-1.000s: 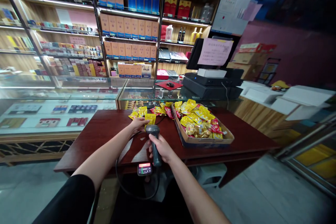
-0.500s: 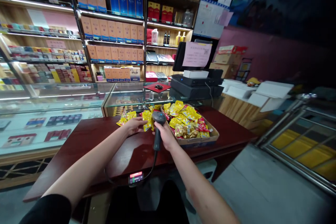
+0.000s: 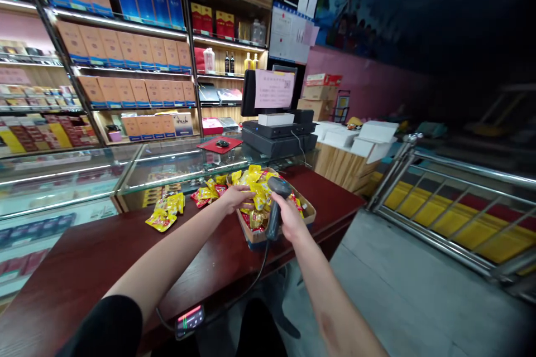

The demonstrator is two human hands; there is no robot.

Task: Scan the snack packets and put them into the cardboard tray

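Note:
A shallow cardboard box (image 3: 310, 213) on the dark red desk (image 3: 196, 245) holds many yellow, red and gold snack packets. My right hand (image 3: 290, 217) is wrapped round a black handheld scanner (image 3: 274, 220), held upright at the box's front, its cable running down. My left hand (image 3: 239, 199) reaches over the box's left side, its fingers against a yellow packet (image 3: 260, 194); part of that packet is behind the scanner head. Left of the box lie red and yellow packets (image 3: 205, 195). A separate group of yellow packets (image 3: 167, 211) rests farther left on the desk.
Behind the desk stands a glass display counter (image 3: 138, 170) with a red mat (image 3: 220, 144) and a monitor (image 3: 268, 92) on a black cash drawer. A lit phone (image 3: 190, 321) is at the desk's front edge. Shelves of boxes line the back; a metal railing (image 3: 452, 206) stands right.
The view has turned right. My left hand has moved from the packets beside the box to over the box with a yellow packet, and the scanner has moved right, in front of the box.

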